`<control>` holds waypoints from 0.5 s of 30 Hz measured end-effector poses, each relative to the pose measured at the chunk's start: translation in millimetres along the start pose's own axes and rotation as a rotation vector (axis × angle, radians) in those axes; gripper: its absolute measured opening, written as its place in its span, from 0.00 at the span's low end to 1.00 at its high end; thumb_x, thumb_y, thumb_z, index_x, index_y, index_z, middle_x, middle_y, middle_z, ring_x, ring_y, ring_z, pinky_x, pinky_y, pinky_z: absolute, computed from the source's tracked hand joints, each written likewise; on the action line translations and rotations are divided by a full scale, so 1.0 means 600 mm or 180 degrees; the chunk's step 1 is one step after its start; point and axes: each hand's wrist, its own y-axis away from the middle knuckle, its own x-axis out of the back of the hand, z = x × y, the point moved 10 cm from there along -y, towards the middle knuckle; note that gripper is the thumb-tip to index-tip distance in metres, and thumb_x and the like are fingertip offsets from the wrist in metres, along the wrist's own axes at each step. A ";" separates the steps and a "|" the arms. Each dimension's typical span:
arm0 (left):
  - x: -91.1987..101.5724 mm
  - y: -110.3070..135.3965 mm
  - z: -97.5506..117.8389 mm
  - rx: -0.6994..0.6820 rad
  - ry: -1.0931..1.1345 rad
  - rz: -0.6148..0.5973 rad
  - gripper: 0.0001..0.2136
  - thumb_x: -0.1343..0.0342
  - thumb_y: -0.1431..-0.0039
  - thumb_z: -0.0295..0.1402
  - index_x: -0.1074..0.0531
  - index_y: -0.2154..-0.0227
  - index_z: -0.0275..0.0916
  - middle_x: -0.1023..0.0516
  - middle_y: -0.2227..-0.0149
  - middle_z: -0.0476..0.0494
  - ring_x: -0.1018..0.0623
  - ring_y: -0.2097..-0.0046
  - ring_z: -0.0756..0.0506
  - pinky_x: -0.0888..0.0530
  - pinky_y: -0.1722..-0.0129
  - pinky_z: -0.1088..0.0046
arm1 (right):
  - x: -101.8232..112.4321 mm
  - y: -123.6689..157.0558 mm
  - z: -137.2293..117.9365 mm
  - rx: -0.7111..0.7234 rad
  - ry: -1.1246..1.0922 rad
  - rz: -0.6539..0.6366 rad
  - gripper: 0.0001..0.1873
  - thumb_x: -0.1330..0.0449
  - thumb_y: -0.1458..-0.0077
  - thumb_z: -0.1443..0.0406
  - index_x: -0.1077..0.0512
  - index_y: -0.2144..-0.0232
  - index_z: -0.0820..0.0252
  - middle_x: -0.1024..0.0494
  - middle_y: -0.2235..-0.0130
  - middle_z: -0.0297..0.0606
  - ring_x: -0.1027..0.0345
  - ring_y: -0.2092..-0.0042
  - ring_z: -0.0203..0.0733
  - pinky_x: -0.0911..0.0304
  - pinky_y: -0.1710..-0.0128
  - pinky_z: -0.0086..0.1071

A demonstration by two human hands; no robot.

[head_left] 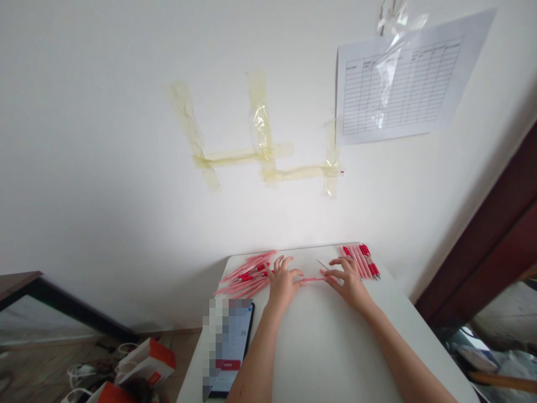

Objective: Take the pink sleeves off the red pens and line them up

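Note:
A slim pink pen barrel [312, 279] lies crosswise between my two hands, low over the white table. My left hand [284, 284] has its thumb and index finger closed at the barrel's left end, the other fingers raised. At the opposite end, the thumb and index finger of my right hand [347, 281] pinch the barrel. A thin, pale stick [323, 263] resembling a pen refill shows beside my right fingertips; whether they touch it I cannot tell. Beyond my left hand is a loose pile of pink pen parts [247, 274], some with red grips.
Pink pens with red grips [361, 261] lie in a row at the table's back right. A phone [235, 347], partly pixelated, lies at the left edge of the white table [327, 347]. The wall [126, 140] rises directly behind. Orange-and-white boxes [146, 361] stand on the floor.

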 end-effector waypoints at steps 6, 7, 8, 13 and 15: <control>-0.003 0.000 0.002 -0.0051 -0.0021 0.0047 0.07 0.32 0.48 0.39 0.18 0.64 0.57 0.31 0.37 0.52 0.41 0.32 0.34 0.56 0.35 0.29 | 0.005 -0.001 -0.004 -0.0016 0.0025 0.0062 0.10 0.40 0.38 0.56 0.19 0.61 0.44 0.26 0.52 0.42 0.39 0.44 0.54 0.37 0.43 0.55; -0.002 0.000 0.002 -0.0034 -0.0018 0.0053 0.07 0.32 0.47 0.39 0.18 0.64 0.57 0.31 0.37 0.51 0.40 0.32 0.34 0.55 0.34 0.30 | 0.006 -0.001 -0.006 -0.0007 0.0049 0.0070 0.10 0.40 0.39 0.56 0.19 0.60 0.44 0.26 0.52 0.42 0.38 0.44 0.54 0.37 0.44 0.55; 0.000 -0.001 0.002 -0.0015 -0.0012 0.0052 0.07 0.32 0.47 0.38 0.18 0.64 0.57 0.31 0.37 0.51 0.40 0.32 0.34 0.56 0.34 0.30 | 0.006 -0.001 -0.008 0.0008 0.0076 0.0074 0.10 0.40 0.39 0.57 0.19 0.60 0.45 0.26 0.52 0.42 0.38 0.44 0.54 0.37 0.44 0.54; 0.006 -0.001 0.008 -0.0049 0.0054 0.0060 0.06 0.33 0.46 0.38 0.18 0.64 0.56 0.31 0.37 0.51 0.41 0.32 0.34 0.56 0.34 0.30 | 0.002 -0.001 -0.021 0.0142 0.0198 -0.0009 0.11 0.38 0.41 0.60 0.20 0.56 0.43 0.25 0.51 0.42 0.38 0.44 0.55 0.36 0.44 0.54; 0.008 -0.001 0.009 -0.0063 0.0076 0.0093 0.06 0.34 0.46 0.38 0.18 0.64 0.56 0.30 0.37 0.52 0.40 0.33 0.34 0.56 0.34 0.30 | -0.002 0.000 -0.024 0.0167 0.0215 -0.0069 0.11 0.38 0.41 0.60 0.20 0.56 0.43 0.25 0.51 0.42 0.39 0.44 0.55 0.37 0.44 0.54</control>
